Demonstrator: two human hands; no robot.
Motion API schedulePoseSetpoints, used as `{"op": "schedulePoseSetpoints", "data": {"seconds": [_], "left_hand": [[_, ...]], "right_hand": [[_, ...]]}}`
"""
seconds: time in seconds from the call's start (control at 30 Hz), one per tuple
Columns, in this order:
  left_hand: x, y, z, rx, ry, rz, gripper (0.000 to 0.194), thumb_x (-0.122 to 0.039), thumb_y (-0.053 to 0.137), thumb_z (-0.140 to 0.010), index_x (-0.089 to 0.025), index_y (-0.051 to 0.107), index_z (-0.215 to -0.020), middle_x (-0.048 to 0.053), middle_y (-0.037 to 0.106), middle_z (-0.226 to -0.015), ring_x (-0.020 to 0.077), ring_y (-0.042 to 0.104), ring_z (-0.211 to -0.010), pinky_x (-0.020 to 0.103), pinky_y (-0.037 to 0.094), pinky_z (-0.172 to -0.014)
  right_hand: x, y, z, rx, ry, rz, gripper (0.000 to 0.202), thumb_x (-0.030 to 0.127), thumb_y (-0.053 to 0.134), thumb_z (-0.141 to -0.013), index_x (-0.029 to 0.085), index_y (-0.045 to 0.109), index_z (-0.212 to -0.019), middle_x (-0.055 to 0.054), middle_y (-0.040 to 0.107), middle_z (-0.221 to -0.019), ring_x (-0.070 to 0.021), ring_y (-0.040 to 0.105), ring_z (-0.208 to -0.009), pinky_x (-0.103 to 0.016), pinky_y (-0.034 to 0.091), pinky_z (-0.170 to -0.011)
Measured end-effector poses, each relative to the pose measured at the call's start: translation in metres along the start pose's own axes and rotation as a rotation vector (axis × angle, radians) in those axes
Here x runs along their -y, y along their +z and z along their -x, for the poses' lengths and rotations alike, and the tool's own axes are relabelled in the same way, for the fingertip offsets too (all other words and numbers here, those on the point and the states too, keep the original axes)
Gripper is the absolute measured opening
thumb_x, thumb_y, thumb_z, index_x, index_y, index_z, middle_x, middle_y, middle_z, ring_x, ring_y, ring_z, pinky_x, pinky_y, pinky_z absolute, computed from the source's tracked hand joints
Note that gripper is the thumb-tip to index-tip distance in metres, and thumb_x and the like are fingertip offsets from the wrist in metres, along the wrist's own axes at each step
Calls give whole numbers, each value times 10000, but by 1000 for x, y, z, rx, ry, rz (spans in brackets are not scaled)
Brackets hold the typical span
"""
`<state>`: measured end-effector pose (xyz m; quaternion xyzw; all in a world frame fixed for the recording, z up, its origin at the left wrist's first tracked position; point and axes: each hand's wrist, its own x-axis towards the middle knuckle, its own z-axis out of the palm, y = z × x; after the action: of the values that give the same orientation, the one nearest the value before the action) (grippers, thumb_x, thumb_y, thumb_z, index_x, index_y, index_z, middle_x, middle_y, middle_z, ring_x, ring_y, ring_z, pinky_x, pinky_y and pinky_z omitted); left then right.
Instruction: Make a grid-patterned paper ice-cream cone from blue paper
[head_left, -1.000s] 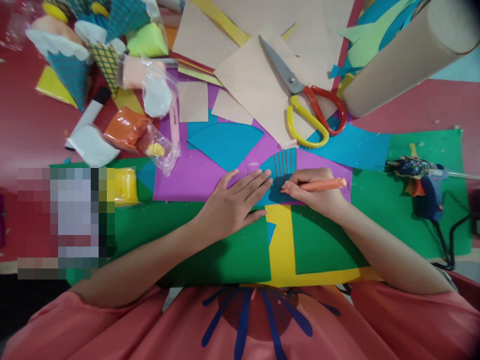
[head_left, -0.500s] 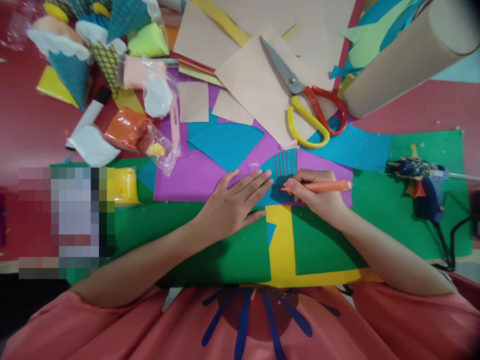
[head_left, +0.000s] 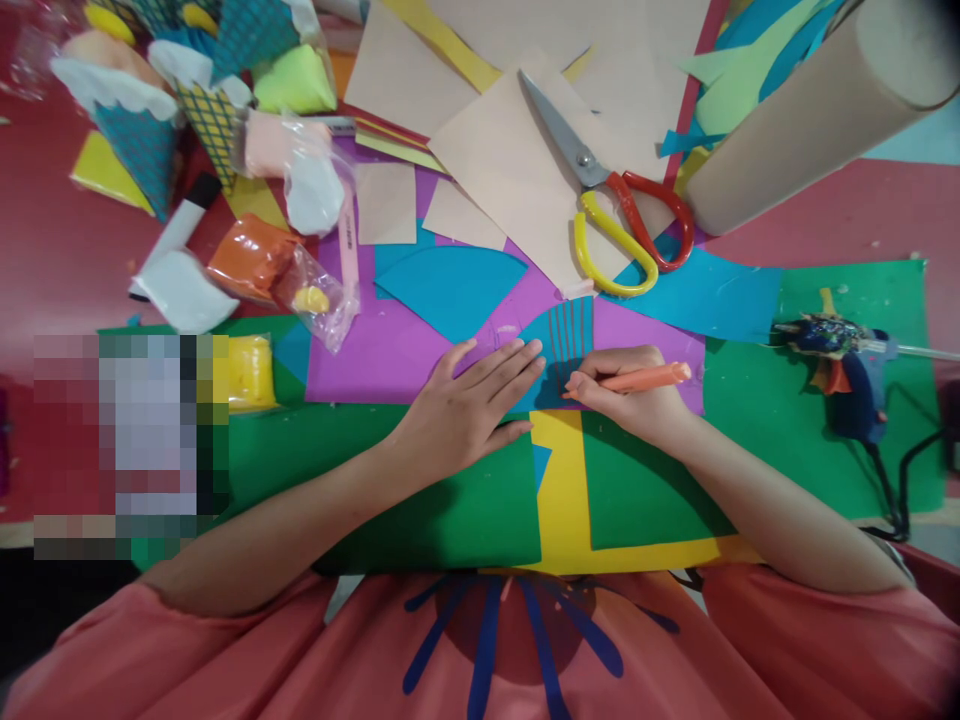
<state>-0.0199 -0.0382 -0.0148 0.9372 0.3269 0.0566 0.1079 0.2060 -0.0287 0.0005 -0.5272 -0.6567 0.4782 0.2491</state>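
Observation:
My left hand (head_left: 480, 400) lies flat with its fingers stretched out, the fingertips pressing on a blue fan-shaped sheet (head_left: 574, 325). Several dark parallel lines run down the right part of that sheet. An orange marker pen (head_left: 649, 378) is gripped in my right hand (head_left: 630, 390), its tip against the lower part of the lined area. Beneath the blue piece is a purple sheet (head_left: 360, 370). A second blue fan-shaped piece (head_left: 454, 290), without lines, rests just beyond my left hand. My left hand covers part of the lined piece.
Scissors (head_left: 589, 170) with red and yellow handles lie on beige sheets (head_left: 480, 140). A glue gun (head_left: 859, 390) is at right, below a beige roll (head_left: 810, 120). Cone shapes (head_left: 139, 150) and packets of clay (head_left: 255, 258) crowd the left. Green sheets (head_left: 660, 470) lie nearest me.
My right hand has moved the marker tip slightly downward toward the blue sheet's lower edge, extending a line. My left hand stays in place.

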Motion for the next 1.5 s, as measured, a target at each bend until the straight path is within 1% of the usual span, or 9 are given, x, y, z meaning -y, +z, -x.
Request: {"op": "schedulePoseSetpoints", "data": {"seconds": [0.27,0.5,0.83,1.0,1.1,1.17,1.3,1.4,1.5], "left_hand": [[0,0,0,-6,7,-6,516,-397,309,-1027,-134,382,-1465,125,422,-1521,243,430,-1392,486,238,-1158],[0,1,0,-18,4,-14,525,-421,294,-1028,-146,388,-1464,125,433,-1513,240,431,-1391,476,243,-1157],[-1,0,-1,-42,24,-47,512,-406,287,-1034,-117,414,-1437,111,450,-1505,235,450,-1371,461,240,-1144],[0,1,-1,-54,26,-50,515,-411,284,-1035,-113,418,-1433,114,458,-1499,236,458,-1364,454,240,-1143],[0,1,0,-51,23,-40,514,-410,299,-1033,-117,409,-1440,113,452,-1504,236,452,-1370,459,235,-1149],[0,1,0,-46,21,-30,512,-403,308,-1031,-119,401,-1447,114,447,-1507,233,448,-1374,462,230,-1157],[1,0,0,-40,35,-16,513,-401,323,-1028,-117,404,-1447,122,446,-1506,238,445,-1379,473,223,-1172],[3,-2,1,-48,69,2,511,-410,335,-1025,-111,431,-1428,130,470,-1489,242,448,-1378,486,207,-1191],[4,-3,1,-53,129,35,498,-419,364,-1017,-112,481,-1392,135,502,-1463,242,453,-1377,473,237,-1195]], "right_hand": [[3,1,-1,-72,6,-62,311,284,560,-799,190,483,-513,14,552,-476,-76,457,-447,-206,338,-436],[-2,2,1,-27,-34,65,331,268,546,-815,186,465,-505,13,525,-484,-86,446,-482,-220,313,-455],[0,1,1,59,-87,78,360,262,502,-819,182,397,-485,32,424,-451,-59,363,-438,-214,253,-437],[0,-1,0,83,-114,30,342,247,522,-807,170,439,-484,29,466,-458,-53,388,-440,-199,261,-429],[1,-4,-1,95,-52,-84,314,254,556,-794,162,514,-496,18,529,-468,-58,430,-436,-195,282,-414],[0,-5,-3,45,16,-221,269,271,593,-779,162,573,-534,13,579,-490,-67,472,-432,-194,328,-409],[-7,-5,-3,-221,39,-458,308,445,607,-838,175,669,-703,7,632,-538,-91,532,-399,-219,412,-386],[-12,-6,-4,-385,-24,-387,410,553,492,-918,204,708,-907,11,631,-540,-96,544,-387,-229,440,-386],[-14,-9,-5,-427,-132,-195,319,493,513,-937,233,687,-1002,-14,718,-716,-127,676,-573,-260,563,-561]]}}
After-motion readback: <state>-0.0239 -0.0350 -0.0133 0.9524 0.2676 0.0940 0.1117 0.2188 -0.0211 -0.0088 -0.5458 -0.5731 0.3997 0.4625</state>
